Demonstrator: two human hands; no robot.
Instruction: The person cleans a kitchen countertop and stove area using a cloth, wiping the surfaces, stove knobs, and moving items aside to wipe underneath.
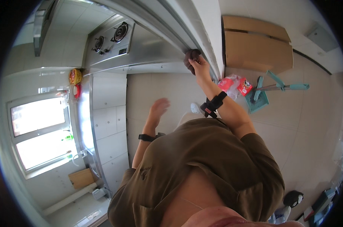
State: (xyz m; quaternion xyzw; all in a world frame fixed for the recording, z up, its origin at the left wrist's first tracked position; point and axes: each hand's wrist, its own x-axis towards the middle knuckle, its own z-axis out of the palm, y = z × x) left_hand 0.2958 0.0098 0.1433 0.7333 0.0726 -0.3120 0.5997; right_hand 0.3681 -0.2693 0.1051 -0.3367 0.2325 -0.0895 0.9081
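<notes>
My right hand (pixel 199 65) is closed on a dark brown cloth (pixel 192 61), held against the edge of the metal door frame (pixel 185 31). Part of the cloth is hidden behind my fingers. My left hand (pixel 159 107) hangs over the tiled floor (pixel 151 88), blurred, with its fingers apart and nothing in it. Both of my wrists wear black bands, and the right one carries a small dark device (pixel 211 106).
A steel counter (pixel 154 45) with a gas stove (pixel 114 39) runs along the far left, above white cabinets (pixel 109 90). Beyond the frame are a cardboard box (pixel 258 49), plastic bags (pixel 229 83) and a teal dustpan (pixel 258 102) with a broom.
</notes>
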